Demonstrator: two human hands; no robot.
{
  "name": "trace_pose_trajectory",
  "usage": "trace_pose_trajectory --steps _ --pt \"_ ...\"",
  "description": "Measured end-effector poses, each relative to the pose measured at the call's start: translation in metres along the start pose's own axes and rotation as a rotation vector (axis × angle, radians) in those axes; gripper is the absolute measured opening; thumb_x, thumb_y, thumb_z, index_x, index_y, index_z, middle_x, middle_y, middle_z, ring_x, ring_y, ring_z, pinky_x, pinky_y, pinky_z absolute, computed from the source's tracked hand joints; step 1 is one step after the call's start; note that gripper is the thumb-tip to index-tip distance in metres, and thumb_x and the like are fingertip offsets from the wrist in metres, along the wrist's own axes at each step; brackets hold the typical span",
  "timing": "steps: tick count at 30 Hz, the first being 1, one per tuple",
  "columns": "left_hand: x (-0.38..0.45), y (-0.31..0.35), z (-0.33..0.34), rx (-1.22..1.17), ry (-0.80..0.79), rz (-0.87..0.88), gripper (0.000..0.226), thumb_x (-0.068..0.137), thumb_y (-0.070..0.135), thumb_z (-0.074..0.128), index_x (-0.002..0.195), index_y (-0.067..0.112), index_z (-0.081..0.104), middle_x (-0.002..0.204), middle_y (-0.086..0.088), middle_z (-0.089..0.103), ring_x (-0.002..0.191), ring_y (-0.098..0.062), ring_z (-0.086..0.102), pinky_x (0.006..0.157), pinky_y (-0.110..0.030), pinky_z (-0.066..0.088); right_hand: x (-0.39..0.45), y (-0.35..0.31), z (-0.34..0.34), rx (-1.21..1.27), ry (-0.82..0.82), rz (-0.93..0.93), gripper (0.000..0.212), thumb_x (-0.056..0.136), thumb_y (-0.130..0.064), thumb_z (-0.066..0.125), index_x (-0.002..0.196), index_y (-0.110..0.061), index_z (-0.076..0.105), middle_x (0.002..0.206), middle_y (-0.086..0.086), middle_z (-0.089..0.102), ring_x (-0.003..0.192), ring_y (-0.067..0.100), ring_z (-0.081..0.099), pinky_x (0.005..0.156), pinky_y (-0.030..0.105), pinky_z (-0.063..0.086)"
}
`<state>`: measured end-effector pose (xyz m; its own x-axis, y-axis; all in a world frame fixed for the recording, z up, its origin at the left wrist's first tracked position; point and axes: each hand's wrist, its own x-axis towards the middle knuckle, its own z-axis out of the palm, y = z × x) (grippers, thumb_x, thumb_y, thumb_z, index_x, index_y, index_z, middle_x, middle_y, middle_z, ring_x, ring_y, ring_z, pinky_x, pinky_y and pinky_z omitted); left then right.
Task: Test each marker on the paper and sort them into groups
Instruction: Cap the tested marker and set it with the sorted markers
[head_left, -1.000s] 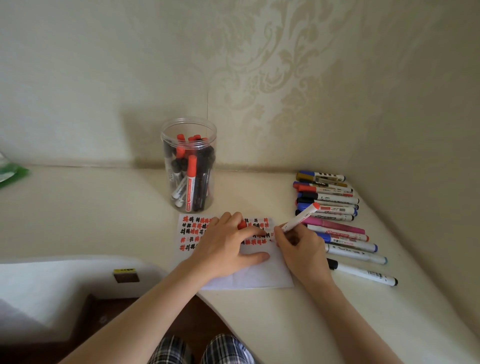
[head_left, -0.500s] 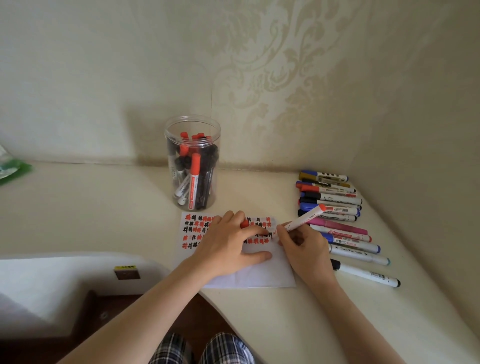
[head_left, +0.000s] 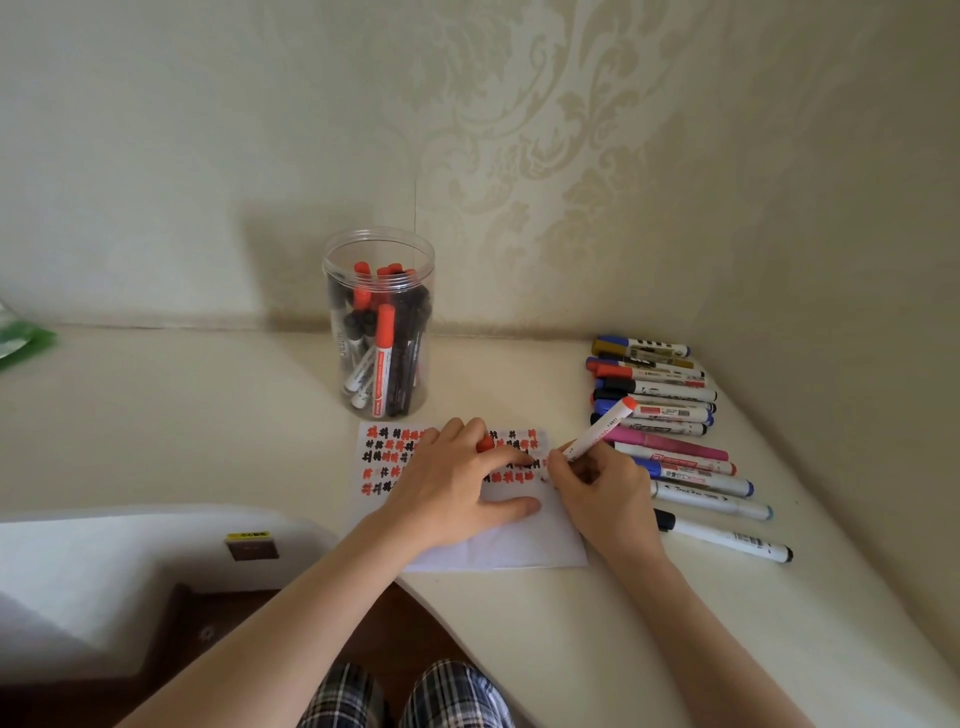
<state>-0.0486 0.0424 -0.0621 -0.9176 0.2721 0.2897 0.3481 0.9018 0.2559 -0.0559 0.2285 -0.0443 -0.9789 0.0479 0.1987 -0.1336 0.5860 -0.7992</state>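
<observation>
A white paper (head_left: 511, 545) lies on the cream table, its upper half filled with rows of red and black test marks. My left hand (head_left: 457, 488) presses flat on it, with a red marker cap (head_left: 485, 443) tucked between the fingers. My right hand (head_left: 605, 493) grips a white marker with a red end (head_left: 602, 428); its tip touches the paper's right edge. A clear plastic jar (head_left: 382, 322) behind the paper holds several red and black markers. A row of several capped markers (head_left: 670, 441) lies to the right.
The table (head_left: 182, 415) meets patterned walls at the back and right, forming a corner. A green item (head_left: 23, 340) shows at the far left edge. A white surface (head_left: 130, 571) with a small yellow label sits at lower left. My plaid-clad knees are below.
Both hands stay on the paper. The marker in my right hand has shifted only slightly along the right edge; the view has drifted a little.
</observation>
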Motion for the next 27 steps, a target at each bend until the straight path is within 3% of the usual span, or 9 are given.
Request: trace_pose_trajectory --steps 4,7,10,12,15,18,22,27 --pt "-0.002 0.000 -0.003 -0.031 0.010 0.016 0.071 0.078 0.082 0.042 0.136 0.043 0.043 0.096 0.013 0.043 0.092 -0.010 0.042 0.080 -0.029 0.034 0.001 -0.002 -0.004 0.096 0.010 0.045 0.013 0.089 -0.028 0.068 0.082 -0.017 0.067 0.072 -0.006 0.069 0.066 0.004 0.065 0.057 0.011 0.047" --pt "-0.003 -0.001 -0.004 -0.321 0.008 -0.080 0.060 0.091 0.061 0.050 0.142 0.033 0.035 0.090 0.016 0.050 0.083 -0.007 0.048 0.076 -0.026 0.036 0.002 -0.003 -0.009 0.213 -0.010 0.079 0.005 0.091 -0.027 0.065 0.090 -0.022 0.067 0.082 -0.008 0.071 0.075 0.001 0.067 0.062 0.012 0.051" --pt "-0.002 -0.007 -0.008 -0.678 0.002 -0.242 0.025 0.105 0.030 0.035 0.126 0.027 0.048 0.087 0.005 0.058 0.083 -0.010 0.057 0.076 -0.032 0.046 0.003 -0.008 -0.011 0.254 -0.094 0.118 0.008 0.092 -0.023 0.064 0.100 -0.023 0.067 0.091 -0.006 0.072 0.079 0.001 0.068 0.064 0.015 0.054" --pt "-0.002 -0.009 -0.012 -0.728 -0.005 -0.261 0.024 0.106 0.020 0.032 0.116 0.028 0.052 0.095 0.002 0.061 0.091 -0.008 0.060 0.088 -0.033 0.049 0.006 -0.017 -0.012 0.348 -0.117 0.198 0.010 0.093 -0.025 0.062 0.102 -0.023 0.067 0.087 -0.005 0.072 0.071 0.002 0.068 0.060 0.016 0.053" --pt "-0.003 -0.011 -0.017 -0.762 -0.010 -0.264 0.027 0.106 0.017 0.034 0.119 0.028 0.055 0.107 0.004 0.062 0.095 0.003 0.061 0.093 -0.021 0.048 0.009 -0.032 -0.015 0.519 -0.087 0.308 0.019 0.096 -0.034 0.055 0.099 -0.020 0.069 0.080 0.001 0.071 0.063 0.008 0.062 0.056 0.020 0.049" --pt "-0.005 -0.014 -0.020 -0.769 0.045 -0.270 0.029 0.105 0.020 0.040 0.127 0.029 0.057 0.113 0.015 0.062 0.104 0.010 0.056 0.092 -0.007 0.041 0.012 -0.039 -0.018 0.473 -0.006 0.290 0.020 0.098 -0.032 0.055 0.097 -0.019 0.071 0.079 0.001 0.072 0.058 0.006 0.052 0.055 0.021 0.042" --pt "-0.009 -0.015 -0.019 -0.911 0.092 -0.267 0.025 0.099 0.018 0.054 0.119 0.032 0.059 0.095 0.013 0.071 0.099 0.001 0.064 0.091 -0.019 0.048 0.013 -0.046 -0.021 0.467 -0.018 0.304 0.016 0.092 -0.024 0.065 0.084 -0.011 0.069 0.072 0.003 0.066 0.057 0.012 0.047 0.051 0.024 0.039" --pt "-0.009 -0.015 -0.023 -1.025 0.171 -0.259 0.012 0.094 0.013 0.062 0.104 0.016 0.067 0.093 0.008 0.073 0.091 -0.006 0.067 0.083 -0.019 0.050 0.004 -0.055 -0.014 0.533 -0.121 0.369 0.015 0.088 -0.024 0.071 0.091 -0.009 0.072 0.072 0.001 0.067 0.063 0.011 0.056 0.058 0.024 0.045"
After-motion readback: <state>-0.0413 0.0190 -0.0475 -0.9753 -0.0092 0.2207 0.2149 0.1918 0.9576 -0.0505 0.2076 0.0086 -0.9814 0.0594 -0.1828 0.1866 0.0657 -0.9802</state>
